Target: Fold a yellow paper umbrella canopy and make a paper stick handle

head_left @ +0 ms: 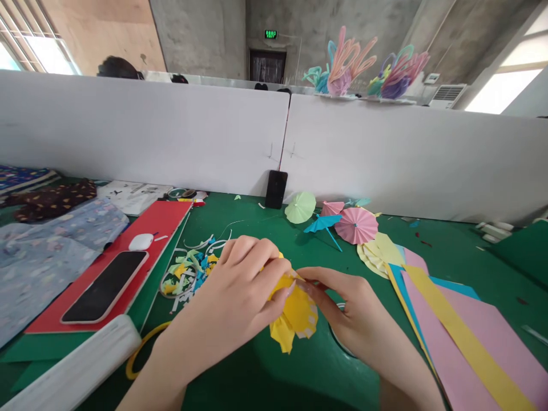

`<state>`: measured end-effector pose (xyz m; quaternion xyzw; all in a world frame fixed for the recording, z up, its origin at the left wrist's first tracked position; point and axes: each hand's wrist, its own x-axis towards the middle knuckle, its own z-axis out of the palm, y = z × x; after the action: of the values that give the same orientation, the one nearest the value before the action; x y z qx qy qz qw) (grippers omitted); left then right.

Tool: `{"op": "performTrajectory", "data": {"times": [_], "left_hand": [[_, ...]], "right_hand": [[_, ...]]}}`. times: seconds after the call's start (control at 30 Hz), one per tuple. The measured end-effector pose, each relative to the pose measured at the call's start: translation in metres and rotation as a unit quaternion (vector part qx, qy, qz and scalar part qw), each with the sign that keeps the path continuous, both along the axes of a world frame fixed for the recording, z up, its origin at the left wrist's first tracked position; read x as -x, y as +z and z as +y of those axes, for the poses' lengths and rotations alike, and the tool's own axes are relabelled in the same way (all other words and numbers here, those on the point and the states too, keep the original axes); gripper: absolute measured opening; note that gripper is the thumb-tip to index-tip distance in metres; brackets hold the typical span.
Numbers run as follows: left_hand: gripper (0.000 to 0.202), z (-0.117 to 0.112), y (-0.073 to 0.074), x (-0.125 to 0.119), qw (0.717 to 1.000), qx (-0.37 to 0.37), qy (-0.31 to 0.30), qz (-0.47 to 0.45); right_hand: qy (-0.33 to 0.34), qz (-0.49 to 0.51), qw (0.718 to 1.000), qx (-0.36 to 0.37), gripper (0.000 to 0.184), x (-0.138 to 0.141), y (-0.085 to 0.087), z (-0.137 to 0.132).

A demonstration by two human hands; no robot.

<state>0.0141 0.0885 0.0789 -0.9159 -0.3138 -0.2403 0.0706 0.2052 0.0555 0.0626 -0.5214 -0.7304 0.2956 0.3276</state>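
nearest the camera, at lower left, lies a long white object (81, 368). beyond its far end is a heap of paper scraps (182, 277). next comes the left hand (242, 291), bent over the yellow paper piece (302, 308) and gripping it between thumb and fingers. that piece is held in front of the person, above the green table (240, 371), its lobes hanging loose. it looks thin: probably very light, soft at the creases and easy to tear or crush, with little slip. the gathered upper edge seems the safest hold, pinched lightly, lobes left free. the right hand (349, 299) pinches that edge with thumb and forefinger. farther right lie a pink paper umbrella (356, 225) and coloured sheets (475, 319).
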Motion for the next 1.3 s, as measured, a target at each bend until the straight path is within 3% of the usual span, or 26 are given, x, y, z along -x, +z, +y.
{"op": "performTrajectory", "data": {"times": [0.57,1.3], "left_hand": [[0.012,-0.0012,-0.0063,-0.0082,0.999,-0.022,0.005,0.047],[0.02,-0.0011,-0.0104,-0.0079,0.998,-0.035,-0.005,0.058]], "right_hand": [[0.057,-0.106,0.993,0.002,0.034,-0.0051,-0.0009,-0.0065],[0.058,-0.12,0.991,-0.029,0.039,-0.0053,-0.0014,-0.0064]]}}
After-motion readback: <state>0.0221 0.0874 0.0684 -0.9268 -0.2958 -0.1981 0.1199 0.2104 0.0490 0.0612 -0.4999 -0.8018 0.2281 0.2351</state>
